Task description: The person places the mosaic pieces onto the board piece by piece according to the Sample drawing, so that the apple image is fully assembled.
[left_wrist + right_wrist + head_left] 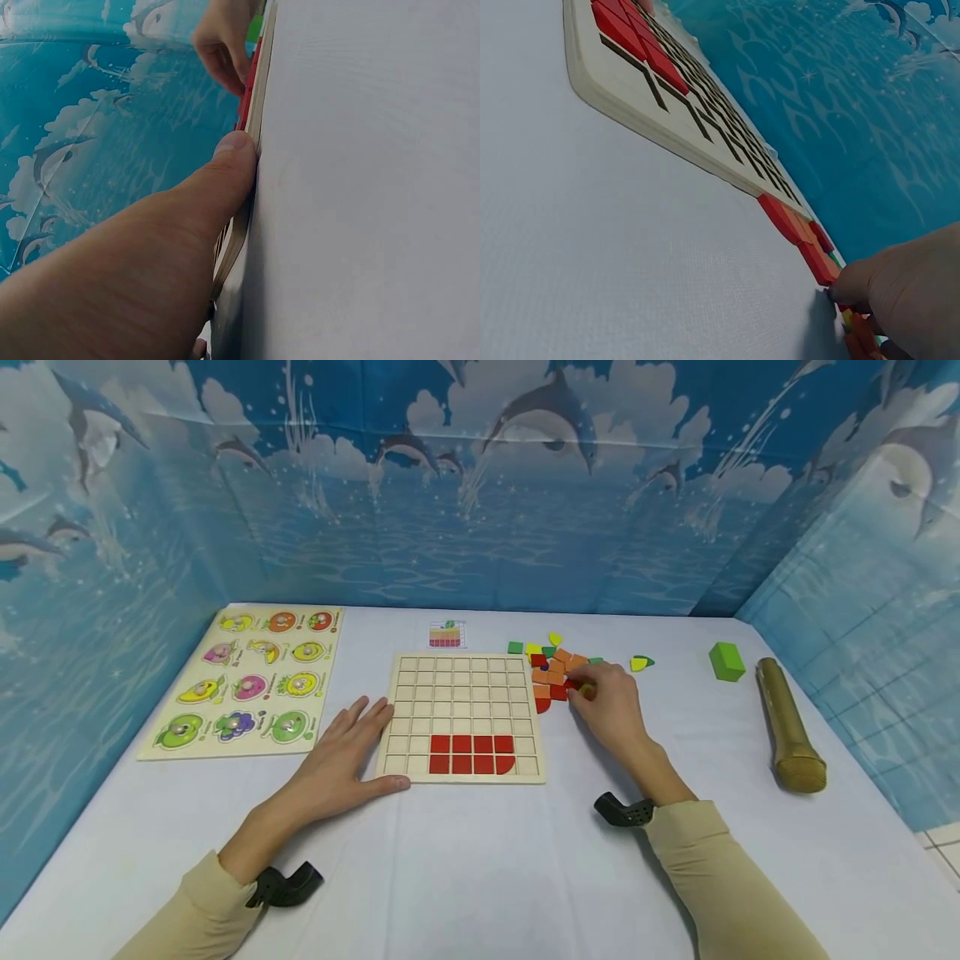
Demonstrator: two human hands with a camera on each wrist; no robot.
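Two bystanders right: green block [726, 661], gold microphone [789, 725].

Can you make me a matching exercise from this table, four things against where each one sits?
Things:
1. grid board
2. fruit puzzle
3. green block
4. gold microphone

Places:
A. far left of the table
B. nearest the right edge
C. under the left hand
D. just left of the microphone

Pairs: 1-C, 2-A, 3-D, 4-B
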